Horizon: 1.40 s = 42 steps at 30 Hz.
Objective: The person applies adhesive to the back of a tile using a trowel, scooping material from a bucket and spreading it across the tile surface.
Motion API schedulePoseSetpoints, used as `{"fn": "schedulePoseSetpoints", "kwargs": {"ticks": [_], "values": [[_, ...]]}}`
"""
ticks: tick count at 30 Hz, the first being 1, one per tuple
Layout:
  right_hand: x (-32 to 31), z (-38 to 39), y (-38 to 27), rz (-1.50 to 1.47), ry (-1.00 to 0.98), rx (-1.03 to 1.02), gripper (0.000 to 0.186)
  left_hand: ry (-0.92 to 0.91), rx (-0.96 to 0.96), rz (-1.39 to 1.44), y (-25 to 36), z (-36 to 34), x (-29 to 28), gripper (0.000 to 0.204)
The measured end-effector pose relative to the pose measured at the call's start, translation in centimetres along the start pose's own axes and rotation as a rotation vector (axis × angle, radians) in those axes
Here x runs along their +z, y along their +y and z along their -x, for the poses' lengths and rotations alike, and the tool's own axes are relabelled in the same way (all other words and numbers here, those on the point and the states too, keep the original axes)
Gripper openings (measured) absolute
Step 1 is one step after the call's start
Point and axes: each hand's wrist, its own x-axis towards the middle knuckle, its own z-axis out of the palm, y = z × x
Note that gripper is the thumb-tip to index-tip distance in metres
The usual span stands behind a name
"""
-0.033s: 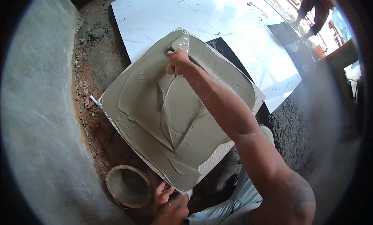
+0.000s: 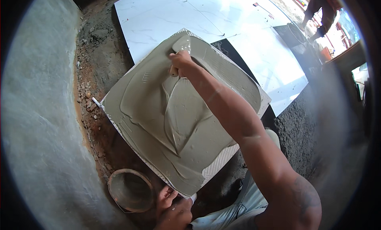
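A large square tile (image 2: pixel 218 164), its ribbed back facing up, is spread with wet grey-green mortar (image 2: pixel 154 111) in swirls and ridges. My right hand (image 2: pixel 181 60) reaches across to its far corner, closed round the wooden handle of a trowel (image 2: pixel 182 45). The trowel's blade lies against the mortar there, partly coated. At the near corner my left hand (image 2: pixel 171 202) is closed on the tile's edge, some fingers hidden beneath. Bare ribbed backing shows along the near right edge.
A round bucket (image 2: pixel 131 190) stands left of my left hand, by the grey wall (image 2: pixel 35 111). White marbled tiles (image 2: pixel 158 19) cover the floor beyond. Rough dark mortar (image 2: pixel 295 128) lies to the right. Another person (image 2: pixel 322 13) stands at the far right.
My right hand and the trowel have shifted very slightly to the left at the far corner. My left hand stays on the tile's edge.
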Motion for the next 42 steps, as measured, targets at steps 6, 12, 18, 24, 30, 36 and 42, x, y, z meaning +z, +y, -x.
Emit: {"fn": "schedulePoseSetpoints", "kwargs": {"ticks": [6,12,18,24,30,36,42], "values": [[-3.8,-0.5,2.6,0.412,-0.566,-0.425,0.024,0.026,0.016,0.048,-0.5,0.1,-1.1,0.042],[-12.1,0.8,-2.3,0.688,-0.101,-0.181,0.043,-0.04,0.051,0.09,0.0,-0.7,0.4,0.03],[-13.4,-1.6,-5.5,0.887,-0.235,-0.211,0.041,-0.041,0.073,0.051,-1.2,-0.9,-0.1,0.027],[-9.5,2.6,-3.3,0.994,-0.525,-0.307,0.039,-0.033,0.084,0.039,-1.4,-0.7,-0.2,0.024],[-2.7,6.6,0.3,0.985,-0.752,-0.578,0.035,-0.007,0.075,0.042,-0.9,-0.4,0.5,0.027],[-1.1,13.2,2.8,1.31,-0.95,-0.548,0.035,0.048,0.131,0.075,-0.7,0.1,1.0,0.028],[-12.1,19.5,10.1,1.357,-0.893,-1.086,0.039,0.04,0.177,0.088,-1.8,0.1,0.4,0.028]]}}
